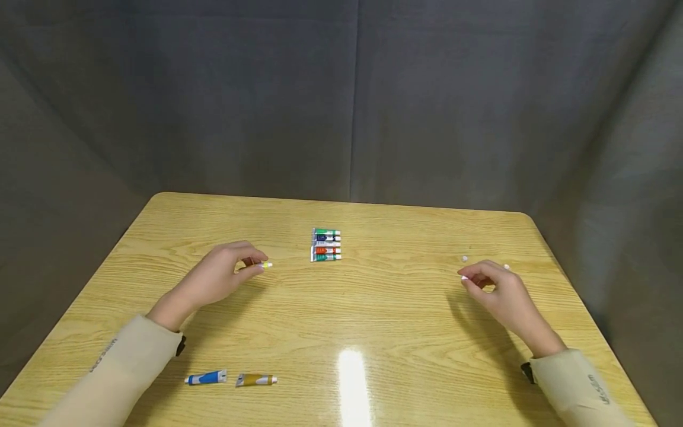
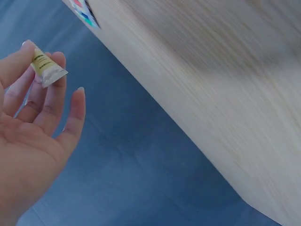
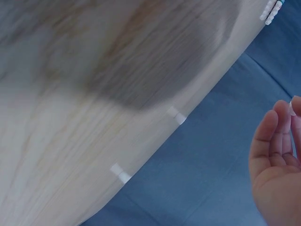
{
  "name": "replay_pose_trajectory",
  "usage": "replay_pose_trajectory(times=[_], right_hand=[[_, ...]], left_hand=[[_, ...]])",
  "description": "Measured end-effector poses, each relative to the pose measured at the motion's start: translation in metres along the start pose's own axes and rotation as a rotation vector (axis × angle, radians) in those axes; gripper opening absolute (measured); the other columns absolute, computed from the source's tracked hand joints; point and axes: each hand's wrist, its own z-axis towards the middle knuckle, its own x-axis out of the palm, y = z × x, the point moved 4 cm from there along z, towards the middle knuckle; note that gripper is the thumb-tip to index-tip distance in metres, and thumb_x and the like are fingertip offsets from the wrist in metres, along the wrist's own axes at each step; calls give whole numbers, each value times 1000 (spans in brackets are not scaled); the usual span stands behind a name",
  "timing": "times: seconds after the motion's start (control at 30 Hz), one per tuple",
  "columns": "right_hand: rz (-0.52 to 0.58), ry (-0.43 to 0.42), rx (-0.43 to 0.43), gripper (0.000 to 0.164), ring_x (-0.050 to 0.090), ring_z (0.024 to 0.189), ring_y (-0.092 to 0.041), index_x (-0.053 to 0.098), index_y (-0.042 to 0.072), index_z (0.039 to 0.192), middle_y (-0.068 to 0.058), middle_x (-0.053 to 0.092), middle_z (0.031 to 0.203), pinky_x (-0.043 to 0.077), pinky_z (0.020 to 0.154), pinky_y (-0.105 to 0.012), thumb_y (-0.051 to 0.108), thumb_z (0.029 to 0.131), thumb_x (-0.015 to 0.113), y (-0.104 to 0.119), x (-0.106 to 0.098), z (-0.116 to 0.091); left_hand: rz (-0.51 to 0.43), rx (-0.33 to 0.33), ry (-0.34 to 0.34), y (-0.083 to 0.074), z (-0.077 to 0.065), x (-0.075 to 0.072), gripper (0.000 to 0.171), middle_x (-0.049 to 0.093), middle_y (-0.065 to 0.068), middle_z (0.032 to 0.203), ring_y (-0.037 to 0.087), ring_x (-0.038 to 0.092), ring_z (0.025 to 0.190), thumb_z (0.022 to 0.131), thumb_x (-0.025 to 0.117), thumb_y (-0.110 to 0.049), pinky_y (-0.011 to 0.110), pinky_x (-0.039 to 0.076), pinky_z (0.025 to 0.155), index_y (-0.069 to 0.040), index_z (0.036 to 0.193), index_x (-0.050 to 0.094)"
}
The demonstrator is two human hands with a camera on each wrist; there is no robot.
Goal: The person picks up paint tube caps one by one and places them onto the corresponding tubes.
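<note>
My left hand (image 1: 221, 270) is raised over the left part of the table and pinches a small yellow paint tube (image 2: 46, 68) between thumb and fingers. The tube's white end (image 1: 269, 265) points right, while its flat crimped end shows in the left wrist view. On the right, my right hand (image 1: 501, 293) pinches a small white cap (image 1: 464, 278) between thumb and fingertips; only a sliver of it shows in the right wrist view. Just beyond that hand, two similar white caps stand on the table, one nearer the middle (image 1: 465, 258) and the other farther right (image 1: 506, 267).
Several paint tubes (image 1: 326, 251) in green, dark blue, white and red lie stacked in a neat row behind the middle of the wooden table (image 1: 373, 308). Close to the front left lie a blue tube (image 1: 207, 378) and an ochre tube (image 1: 256, 380). Dark curtains (image 1: 352, 107) surround the table.
</note>
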Motion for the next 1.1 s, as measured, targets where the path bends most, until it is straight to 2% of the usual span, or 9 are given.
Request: replay_pose_trajectory(times=[0.27,0.47,0.6,0.77,0.9,1.1], right_hand=[[35,7,-33,16,58,79,4,76,10,101,2,71,91,53,73,-18,-1,90,75,16,8,8],[57,22,-65,18,60,80,1,77,13,101,4,71,93,54,74,-23,-1,90,75,35,19,16],[61,41,-71,17,61,81,-1,75,14,103,3,72,93,53,70,-26,2,90,76,49,28,19],[82,48,-95,15,63,81,-3,72,14,102,4,72,89,53,66,-26,5,90,77,64,37,23],[112,38,-146,17,63,79,-3,71,15,98,7,71,88,55,70,-23,3,89,78,79,42,25],[177,27,-218,18,63,79,-3,72,13,96,5,72,90,57,70,-27,-1,87,78,97,48,26]], left_hand=[[-40,93,9,-37,19,12,19,75,2,108,16,68,97,97,71,-11,37,59,85,-11,116,75],[-83,163,24,-64,28,17,19,75,4,112,17,70,100,97,70,-9,35,60,85,-10,116,75],[-93,227,38,-81,33,23,19,76,4,114,18,72,103,98,69,-9,34,60,85,-10,116,75],[-105,280,47,-99,38,33,18,76,2,113,14,71,99,98,70,-10,32,58,85,-11,114,75],[-126,316,46,-112,42,40,15,76,-1,109,10,68,93,98,70,-13,28,57,82,-12,112,76],[-151,338,48,-125,45,45,13,76,-3,106,8,66,92,98,71,-17,24,56,80,-14,110,76]])
